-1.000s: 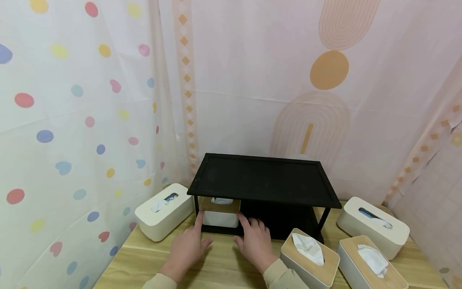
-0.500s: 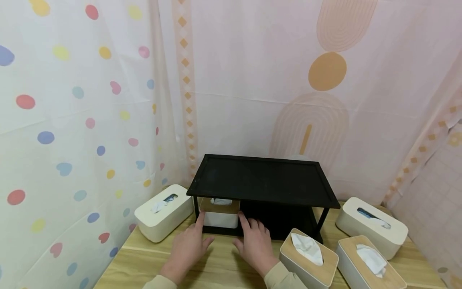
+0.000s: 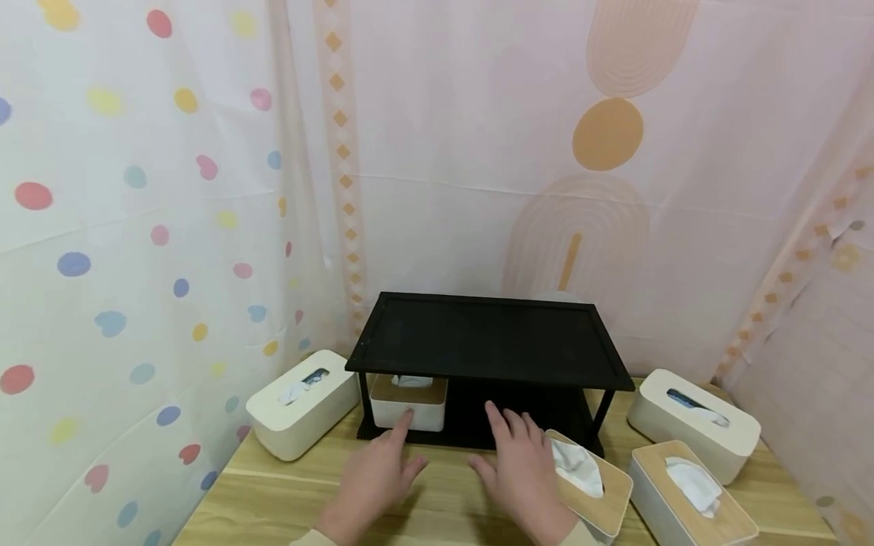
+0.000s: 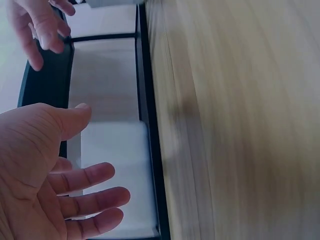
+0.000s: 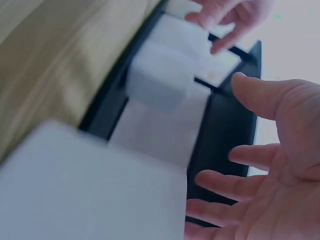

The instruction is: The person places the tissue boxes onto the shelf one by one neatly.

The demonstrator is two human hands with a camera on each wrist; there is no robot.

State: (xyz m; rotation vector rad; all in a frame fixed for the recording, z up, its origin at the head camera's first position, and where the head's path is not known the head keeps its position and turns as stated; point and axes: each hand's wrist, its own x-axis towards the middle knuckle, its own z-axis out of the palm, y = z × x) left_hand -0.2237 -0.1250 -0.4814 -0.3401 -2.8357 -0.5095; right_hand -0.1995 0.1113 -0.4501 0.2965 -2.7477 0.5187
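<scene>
A white tissue box with a wooden lid (image 3: 410, 415) stands on the lower level of a black two-tier rack (image 3: 488, 337), at its left end. My left hand (image 3: 378, 474) is in front of this box, its forefinger overlapping the white front in the head view. In the left wrist view the fingers (image 4: 95, 200) are loosely spread, with nothing in the palm. My right hand (image 3: 524, 474) is off to the right, before the rack's lower level and beside another wood-lidded tissue box (image 3: 611, 489). Its fingers (image 5: 230, 185) are spread and hold nothing.
Cream tissue boxes stand on either side of the rack, one at the left (image 3: 300, 406) and one at the right (image 3: 696, 425). A further wood-lidded box (image 3: 717, 519) is at the front right. Patterned curtains (image 3: 444, 152) hang behind the wooden table (image 3: 273, 504).
Both hands have come off the sides of the tissue box in the rack. The right hand has moved right; the left forefinger has shifted right, across the box's front. The box stays in place.
</scene>
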